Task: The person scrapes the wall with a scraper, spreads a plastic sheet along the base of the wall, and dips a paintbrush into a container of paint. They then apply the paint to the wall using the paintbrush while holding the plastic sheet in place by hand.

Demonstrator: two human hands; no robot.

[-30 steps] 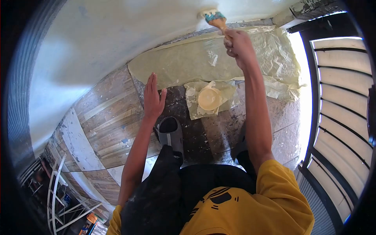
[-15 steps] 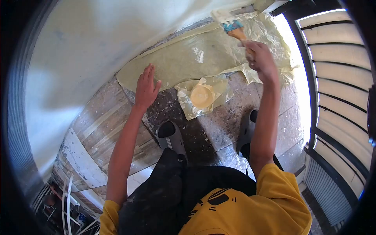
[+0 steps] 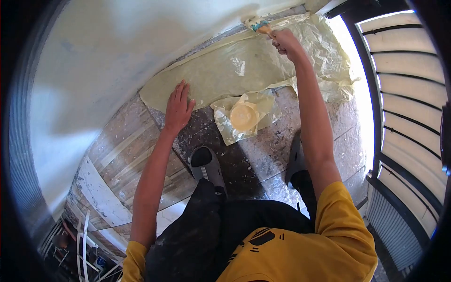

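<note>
Right hand: fingers closed around the paintbrush handle; bristles touched the wall base.
Left hand: fingers extended, empty, flat on plastic sheet edge.
Paint bowl: on floor, between both arms.

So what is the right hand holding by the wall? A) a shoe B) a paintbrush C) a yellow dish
B: the right hand grips a paintbrush whose bristles meet the foot of the wall; the yellow dish sits on crumpled plastic on the floor.
</note>
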